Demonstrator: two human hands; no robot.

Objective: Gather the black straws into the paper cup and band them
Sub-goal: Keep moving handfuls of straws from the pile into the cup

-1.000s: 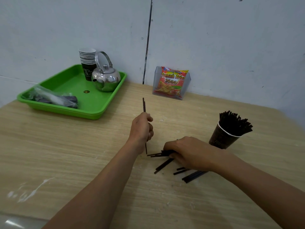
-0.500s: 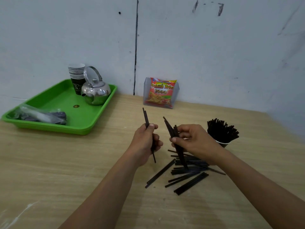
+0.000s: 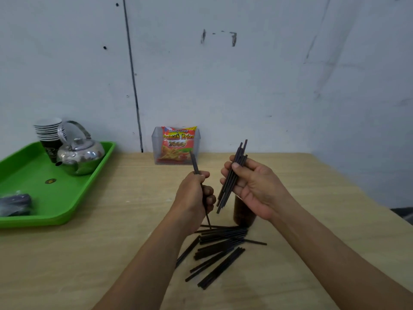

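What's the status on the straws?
Left hand grips a straw. Right hand holds a bunch. Loose straws on table; paper cup partly hidden behind right hand.

A plain drinks corner: kettle, stacked paper cups, bare scuffed wall.

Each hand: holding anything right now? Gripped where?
Left hand grips a black straw, maybe two, around the middle, with both ends sticking out. Right hand holds a bundle of black straws near mid-length, thumb across them.
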